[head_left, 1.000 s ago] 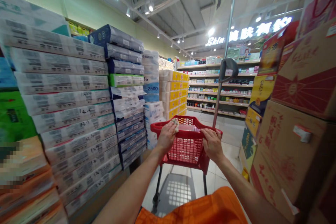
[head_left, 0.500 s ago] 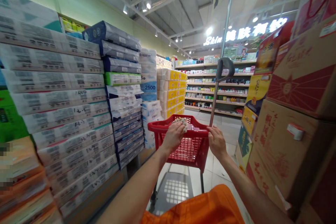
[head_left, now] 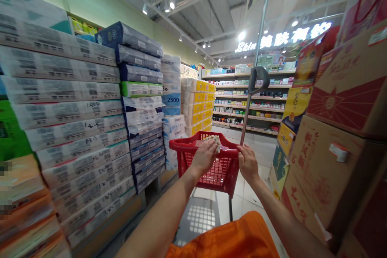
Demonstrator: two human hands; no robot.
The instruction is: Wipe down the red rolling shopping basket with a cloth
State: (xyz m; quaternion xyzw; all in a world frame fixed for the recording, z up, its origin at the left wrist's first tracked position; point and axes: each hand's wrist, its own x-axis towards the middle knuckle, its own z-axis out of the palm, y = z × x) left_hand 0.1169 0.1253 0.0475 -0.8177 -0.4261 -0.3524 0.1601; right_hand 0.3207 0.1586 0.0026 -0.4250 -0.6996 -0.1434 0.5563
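A red plastic shopping cart (head_left: 216, 175) stands right in front of me. My left hand (head_left: 205, 157) is closed on a light, patterned cloth (head_left: 217, 140) and presses it on the cart's handle bar. At the right end of that bar, my right hand (head_left: 248, 162) has its fingers curled over the red rim. Something pink lies inside the basket, mostly hidden behind the bar and my left hand.
Tall stacks of wrapped paper packs (head_left: 75, 109) rise on the left. Cardboard cartons (head_left: 326, 161) are piled on the right. A metal pole (head_left: 247, 117) with a grey handle stands beyond the cart, and stocked shelves (head_left: 248, 109) line the back.
My left hand has slid a little to the right along the bar with the cloth. My right hand stays at the right end of the bar.
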